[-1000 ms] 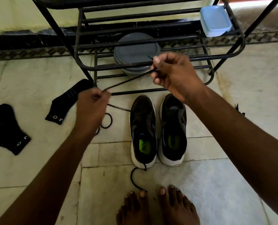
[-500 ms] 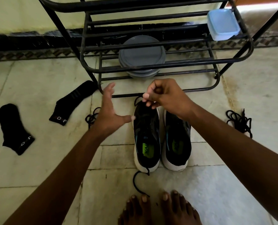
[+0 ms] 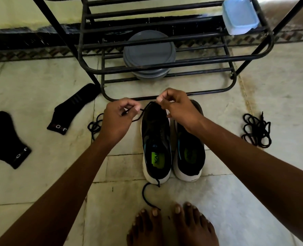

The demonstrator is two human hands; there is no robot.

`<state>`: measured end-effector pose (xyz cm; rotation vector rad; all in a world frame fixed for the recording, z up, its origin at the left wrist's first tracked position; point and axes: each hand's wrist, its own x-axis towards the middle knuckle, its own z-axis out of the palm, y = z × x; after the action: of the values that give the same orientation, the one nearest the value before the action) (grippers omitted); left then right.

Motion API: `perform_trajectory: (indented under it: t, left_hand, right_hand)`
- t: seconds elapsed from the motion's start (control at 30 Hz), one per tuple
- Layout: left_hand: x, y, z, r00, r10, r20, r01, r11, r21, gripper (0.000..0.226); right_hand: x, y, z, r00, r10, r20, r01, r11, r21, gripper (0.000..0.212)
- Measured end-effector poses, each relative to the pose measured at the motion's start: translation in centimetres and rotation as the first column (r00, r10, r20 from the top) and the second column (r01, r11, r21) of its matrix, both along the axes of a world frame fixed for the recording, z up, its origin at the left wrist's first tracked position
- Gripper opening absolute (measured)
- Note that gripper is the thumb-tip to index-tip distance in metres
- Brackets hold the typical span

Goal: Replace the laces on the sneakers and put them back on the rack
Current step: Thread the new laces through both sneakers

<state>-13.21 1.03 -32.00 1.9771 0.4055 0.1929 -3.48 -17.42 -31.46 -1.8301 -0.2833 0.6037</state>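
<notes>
The left hand (image 3: 118, 121) and right hand (image 3: 180, 110) each pinched the limp, light lace (image 3: 137, 118) at the sneaker (image 3: 156, 139) toe; gripping near its tip probably suited threading best.

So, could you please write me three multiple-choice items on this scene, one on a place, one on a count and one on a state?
1. Where is the blue container?
A) on a chair
B) on the rack's right end
C) on a windowsill

2. How many black socks lie on the floor?
A) one
B) two
C) four

3. What is the left hand doing?
A) pinching a black lace
B) lying flat on the floor
C) gripping the rack

Answers:
1 B, it sits on the rack's bars at the upper right.
2 B, both lie left of the rack.
3 A, its thumb and fingers nip the lace beside the sneaker's toe.
</notes>
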Motion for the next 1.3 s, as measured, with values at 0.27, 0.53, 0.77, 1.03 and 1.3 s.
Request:
perform_trajectory:
  t: [0.27,0.53,0.77,1.03,1.3]
  left_hand:
    - [0.0,0.1,-2.6,0.991,-0.085,-0.107,0.107,0.969,0.222,0.012]
    - [0.3,-0.9,-2.6,0.975,-0.104,-0.197,0.166,0.929,0.331,0.01]
    - [0.1,-1.0,-2.3,0.969,-0.083,-0.235,0.17,0.91,0.379,0.016]
    - [0.3,-1.0,-2.2,0.959,-0.104,-0.263,0.207,0.893,0.399,0.017]
    - [0.8,-1.2,-2.3,0.945,-0.127,-0.301,0.268,0.829,0.491,0.008]
  right_hand:
    - [0.0,-1.8,-2.1,0.995,0.072,0.071,-0.058,0.981,-0.184,0.006]
    - [-0.2,-1.7,-2.0,0.98,0.147,0.134,-0.113,0.966,-0.233,0.009]
    - [-0.1,-1.7,-2.3,0.973,0.186,0.139,-0.143,0.952,-0.272,0.008]
    - [-0.1,-1.9,-2.4,0.975,0.184,0.122,-0.145,0.951,-0.273,0.007]
    - [-0.2,-1.8,-2.4,0.971,0.211,0.117,-0.168,0.94,-0.298,0.009]
